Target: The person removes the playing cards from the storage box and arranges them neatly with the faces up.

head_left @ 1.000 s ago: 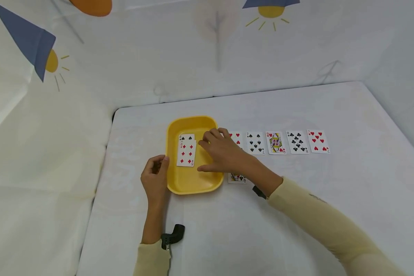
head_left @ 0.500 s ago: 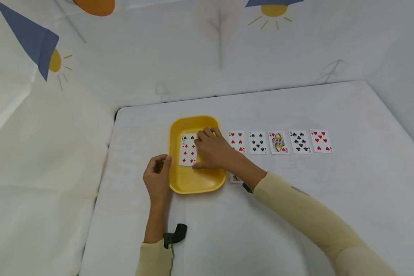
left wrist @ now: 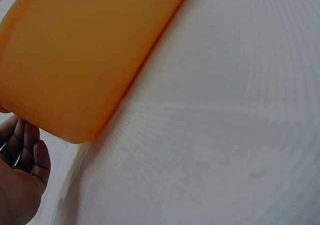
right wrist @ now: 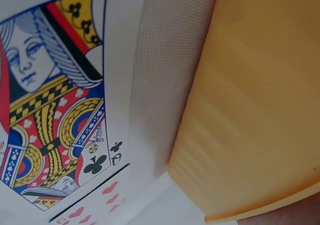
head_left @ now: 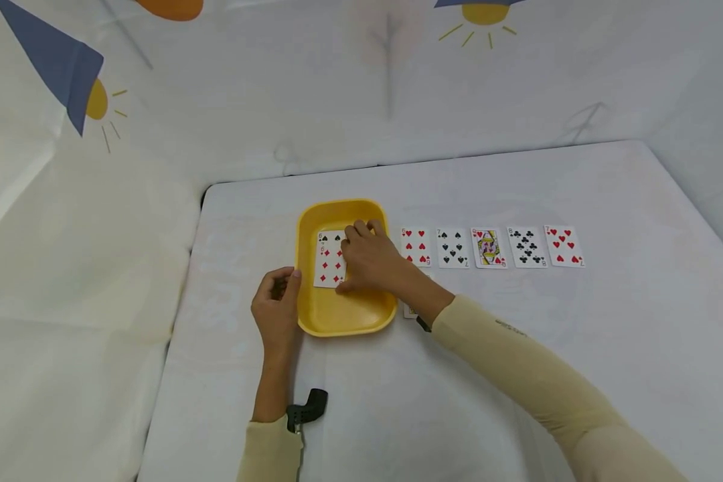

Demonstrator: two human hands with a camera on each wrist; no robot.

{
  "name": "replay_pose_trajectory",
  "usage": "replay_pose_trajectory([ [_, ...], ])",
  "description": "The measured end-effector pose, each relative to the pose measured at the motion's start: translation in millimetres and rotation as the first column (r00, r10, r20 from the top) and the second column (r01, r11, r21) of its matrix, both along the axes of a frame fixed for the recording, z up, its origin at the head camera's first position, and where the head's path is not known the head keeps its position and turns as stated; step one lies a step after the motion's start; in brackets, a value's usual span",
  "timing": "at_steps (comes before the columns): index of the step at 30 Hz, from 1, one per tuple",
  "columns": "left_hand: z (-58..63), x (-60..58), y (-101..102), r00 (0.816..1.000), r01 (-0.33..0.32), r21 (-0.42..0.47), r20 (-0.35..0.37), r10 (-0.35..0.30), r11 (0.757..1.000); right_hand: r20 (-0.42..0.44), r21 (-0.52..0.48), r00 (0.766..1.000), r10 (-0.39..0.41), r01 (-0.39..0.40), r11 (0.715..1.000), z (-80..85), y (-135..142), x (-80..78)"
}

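On the table's left half stands a yellow tray (head_left: 343, 320). Inside it lie overlapping playing cards, with the six of diamonds (head_left: 328, 270) on top and the upper end of a spade card (head_left: 330, 235) showing. My left hand (head_left: 274, 304) pinches the tray's left rim between thumb and curled fingers. Reaching in over the right side, my right hand (head_left: 373, 262) touches the right edge of the cards; its fingertips are partly hidden. In the right wrist view a queen of clubs (right wrist: 52, 120) lies beside the tray, mostly covered by the right wrist in the head view.
Right of the tray runs a row of face-up cards: six of hearts (head_left: 416, 246), seven of spades (head_left: 453, 248), queen of hearts (head_left: 489, 248), eight of clubs (head_left: 527, 247) and seven of hearts (head_left: 564, 246). White cloth walls (head_left: 313, 114) stand behind and left of the table.
My right hand has moved left within the tray, from beside the cards to their right edge. The left hand stays at the rim, and the cards lie as before.
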State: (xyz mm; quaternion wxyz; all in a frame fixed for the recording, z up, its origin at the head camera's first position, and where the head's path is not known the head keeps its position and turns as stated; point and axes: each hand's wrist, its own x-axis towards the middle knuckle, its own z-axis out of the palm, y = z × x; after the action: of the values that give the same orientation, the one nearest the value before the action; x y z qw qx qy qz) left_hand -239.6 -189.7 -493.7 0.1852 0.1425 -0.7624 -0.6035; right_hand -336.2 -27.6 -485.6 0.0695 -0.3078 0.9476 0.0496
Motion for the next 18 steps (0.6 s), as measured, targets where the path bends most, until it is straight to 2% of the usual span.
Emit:
replay_pose_trajectory([
  [10, -2.1, -1.3, 0, 1.0, -0.006, -0.004, 0.017, 0.006, 1.0, 0.037, -0.021, 0.999, -0.032, 0.033, 0.999, 1.7, -2, -0.3],
  [17, -40.2, -13.6, -13, 1.0, -0.014, -0.008, 0.013, 0.014, 1.0, 0.02, -0.069, 0.999, -0.028, 0.029, 0.997, 5.3, 2, 1.5],
  [18, -41.6, -13.9, -14, 1.0, -0.012, -0.012, 0.006, 0.012, 1.0, 0.017, -0.072, 0.999, -0.027, 0.028, 0.997, 6.6, 2, 1.8],
])
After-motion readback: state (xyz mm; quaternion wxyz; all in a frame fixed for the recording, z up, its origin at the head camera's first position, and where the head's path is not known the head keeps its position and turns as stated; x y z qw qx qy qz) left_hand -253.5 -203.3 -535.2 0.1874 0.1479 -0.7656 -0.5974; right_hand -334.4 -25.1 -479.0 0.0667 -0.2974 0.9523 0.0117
